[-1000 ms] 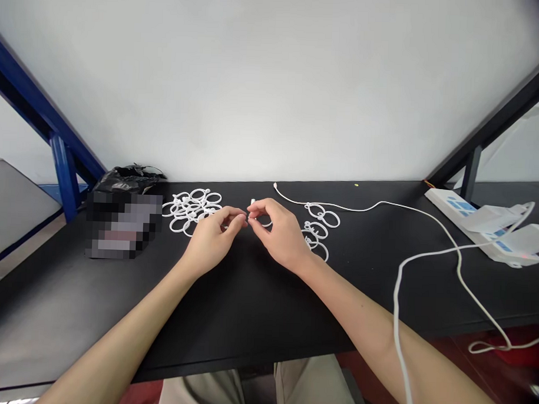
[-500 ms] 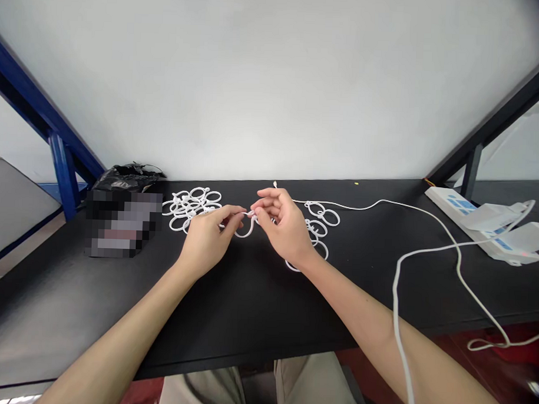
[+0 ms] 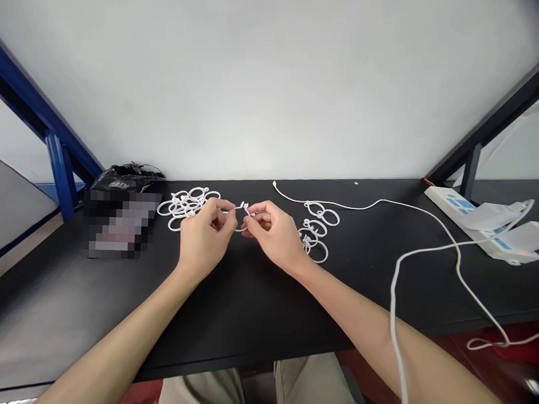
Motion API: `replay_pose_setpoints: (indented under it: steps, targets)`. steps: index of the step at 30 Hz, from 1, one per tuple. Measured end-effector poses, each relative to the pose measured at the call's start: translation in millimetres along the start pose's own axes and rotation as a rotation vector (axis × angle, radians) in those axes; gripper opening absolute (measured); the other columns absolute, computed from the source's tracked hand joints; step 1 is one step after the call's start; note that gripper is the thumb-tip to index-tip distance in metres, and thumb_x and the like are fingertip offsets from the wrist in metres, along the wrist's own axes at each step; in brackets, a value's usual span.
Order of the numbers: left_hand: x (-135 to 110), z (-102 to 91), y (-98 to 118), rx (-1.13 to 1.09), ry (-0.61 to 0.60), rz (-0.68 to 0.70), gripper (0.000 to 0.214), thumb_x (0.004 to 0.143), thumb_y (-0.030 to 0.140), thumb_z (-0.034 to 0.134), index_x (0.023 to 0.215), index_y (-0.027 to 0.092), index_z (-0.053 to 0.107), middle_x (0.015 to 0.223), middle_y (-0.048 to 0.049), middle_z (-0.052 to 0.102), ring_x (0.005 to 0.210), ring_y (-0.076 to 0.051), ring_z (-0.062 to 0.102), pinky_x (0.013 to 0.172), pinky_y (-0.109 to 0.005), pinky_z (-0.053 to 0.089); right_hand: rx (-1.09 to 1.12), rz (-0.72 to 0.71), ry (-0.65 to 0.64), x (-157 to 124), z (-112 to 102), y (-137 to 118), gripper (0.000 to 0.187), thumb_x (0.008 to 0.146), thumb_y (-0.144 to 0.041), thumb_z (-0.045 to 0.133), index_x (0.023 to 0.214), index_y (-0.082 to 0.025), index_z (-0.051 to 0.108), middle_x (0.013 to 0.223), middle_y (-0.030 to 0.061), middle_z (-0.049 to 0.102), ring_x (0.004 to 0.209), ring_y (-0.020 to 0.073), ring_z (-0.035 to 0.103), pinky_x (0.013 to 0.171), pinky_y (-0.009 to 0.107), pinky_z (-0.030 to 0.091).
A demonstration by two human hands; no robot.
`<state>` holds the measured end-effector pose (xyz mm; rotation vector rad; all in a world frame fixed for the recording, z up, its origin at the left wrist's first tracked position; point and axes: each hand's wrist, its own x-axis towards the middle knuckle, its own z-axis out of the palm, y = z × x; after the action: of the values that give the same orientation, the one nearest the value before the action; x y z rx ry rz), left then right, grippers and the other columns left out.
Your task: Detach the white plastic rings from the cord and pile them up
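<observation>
My left hand [image 3: 206, 235] pinches one side of a white plastic curtain ring [image 3: 241, 230] between thumb and fingertips. On the ring's other side, my right hand [image 3: 275, 234] is closed in a pinch. Small clasp ends stick up between the two hands, and a gap seems to show there; the fingers cover much of the ring. Beyond my left hand lies a heap of similar white rings [image 3: 175, 213], partly hidden by that hand. To the right of my right hand, several more rings [image 3: 326, 253] lie in a loose column on the black table [image 3: 230, 324].
A black plastic bag [image 3: 129, 176] with a blurred-out patch is at the left. A white cable [image 3: 380, 201] runs across the table and over my right forearm. At the right stands a white box-like device [image 3: 459, 211] with blue labels. A pale wall [image 3: 273, 84] rises behind.
Both hands have turned, and the right has come down slightly, its raised fingers now curled in. The clasp ends now stick up visibly between the hands.
</observation>
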<state>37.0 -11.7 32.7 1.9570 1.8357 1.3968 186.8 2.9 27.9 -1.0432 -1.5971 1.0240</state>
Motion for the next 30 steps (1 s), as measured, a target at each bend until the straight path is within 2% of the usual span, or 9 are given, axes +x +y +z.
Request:
replay_pose_setpoints:
  steps: [5, 11, 17, 20, 23, 26, 28, 30]
  targets:
    - [-1, 0.5, 0, -0.080, -0.071, -0.033, 0.015, 0.087, 0.034, 0.054, 0.089, 0.023, 0.065, 0.053, 0.0074, 0.054, 0.049, -0.009, 0.053, 0.056, -0.021, 0.041, -0.003, -0.070, 0.023, 0, -2, 2, 0.012, 0.089, -0.033, 0.058, 0.090, -0.021, 0.060, 0.079, 0.0002, 0.070, 0.070, 0.0151, 0.070, 0.071, 0.031, 0.058]
    - [-3, -2.3, -1, -0.120, -0.139, -0.004, 0.018, 0.089, 0.036, 0.053, 0.091, 0.024, 0.067, 0.055, 0.0064, 0.057, 0.050, -0.010, 0.056, 0.054, -0.022, 0.040, -0.065, -0.115, -0.027, -6, -9, -2, 0.012, 0.091, -0.033, 0.057, 0.090, -0.022, 0.062, 0.079, -0.0007, 0.069, 0.071, 0.0146, 0.068, 0.071, 0.030, 0.056]
    - [2, -2.0, -2, -0.039, -0.099, 0.031, 0.019, 0.089, 0.035, 0.053, 0.093, 0.024, 0.068, 0.055, 0.0063, 0.058, 0.050, -0.010, 0.054, 0.057, -0.022, 0.041, -0.168, -0.161, -0.055, 1, -12, -4, 0.017, 0.094, -0.034, 0.052, 0.099, -0.022, 0.064, 0.085, -0.0002, 0.071, 0.076, 0.0139, 0.068, 0.075, 0.029, 0.054]
    - [13, -3.7, -10, 0.020, -0.017, -0.052, 0.024, 0.090, 0.040, 0.051, 0.096, 0.023, 0.067, 0.060, 0.0048, 0.062, 0.057, -0.012, 0.059, 0.064, -0.023, 0.043, -0.443, -0.212, -0.023, 10, -16, 0, 0.024, 0.098, -0.034, 0.046, 0.108, -0.023, 0.064, 0.099, 0.0027, 0.070, 0.093, 0.0168, 0.065, 0.084, 0.032, 0.051]
    - [26, -6.3, -28, 0.084, 0.075, -0.166, 0.030, 0.091, 0.044, 0.046, 0.100, 0.023, 0.066, 0.067, 0.0022, 0.067, 0.065, -0.016, 0.062, 0.072, -0.027, 0.045, -0.829, -0.192, -0.010, 15, -21, 9, 0.024, 0.093, -0.033, 0.054, 0.110, -0.020, 0.065, 0.110, 0.0082, 0.065, 0.109, 0.0248, 0.057, 0.093, 0.040, 0.046]
    - [37, -7.5, -51, 0.211, 0.013, -0.171, 0.036, 0.093, 0.042, 0.039, 0.106, 0.021, 0.067, 0.077, -0.0046, 0.071, 0.089, -0.025, 0.062, 0.084, -0.035, 0.045, -1.028, -0.120, -0.084, 15, -25, 16, 0.021, 0.090, -0.032, 0.060, 0.104, -0.018, 0.068, 0.110, 0.0106, 0.062, 0.105, 0.0271, 0.056, 0.090, 0.043, 0.047]
    - [42, -8.0, -63, 0.314, -0.070, -0.175, 0.041, 0.094, 0.041, 0.035, 0.111, 0.021, 0.067, 0.091, -0.0100, 0.073, 0.103, -0.033, 0.057, 0.089, -0.044, 0.043, -1.062, -0.098, -0.117, 15, -27, 18, 0.016, 0.092, -0.029, 0.058, 0.098, -0.018, 0.068, 0.106, 0.0100, 0.061, 0.099, 0.0251, 0.057, 0.087, 0.041, 0.048]
    - [43, -9.6, -69, 0.397, -0.099, -0.185, 0.046, 0.094, 0.043, 0.031, 0.116, 0.021, 0.066, 0.108, -0.0142, 0.071, 0.109, -0.038, 0.052, 0.091, -0.053, 0.040, -1.059, -0.102, -0.124, 14, -27, 17, 0.014, 0.093, -0.026, 0.056, 0.095, -0.019, 0.068, 0.102, 0.0092, 0.061, 0.096, 0.0235, 0.058, 0.086, 0.040, 0.048]
